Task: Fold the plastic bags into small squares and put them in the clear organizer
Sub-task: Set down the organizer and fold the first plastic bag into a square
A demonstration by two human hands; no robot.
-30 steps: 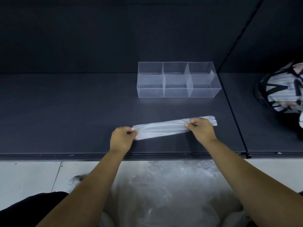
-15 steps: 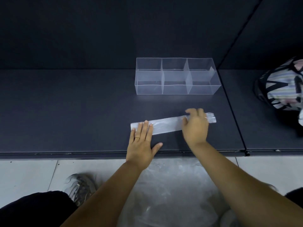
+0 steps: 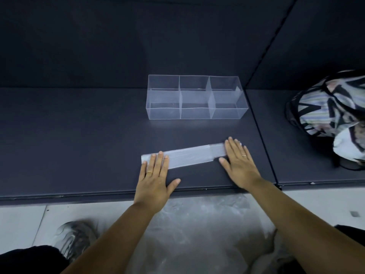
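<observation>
Bag strip (image 3: 189,158) pressed flat on tabletop (image 3: 79,145)
Both ends are pinned by left hand (image 3: 153,180) and right hand (image 3: 240,163), fingers (image 3: 159,161) straight; organizer (image 3: 164,113) is set beyond.

Bare forearms (image 3: 122,230), gold rings (image 3: 149,173), perhaps grey shoe (image 3: 76,237)

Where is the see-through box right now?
In the head view, the clear box sits on the dark shelf, slightly right of middle, beyond the folded plastic strip and left of the striped bag.
</observation>
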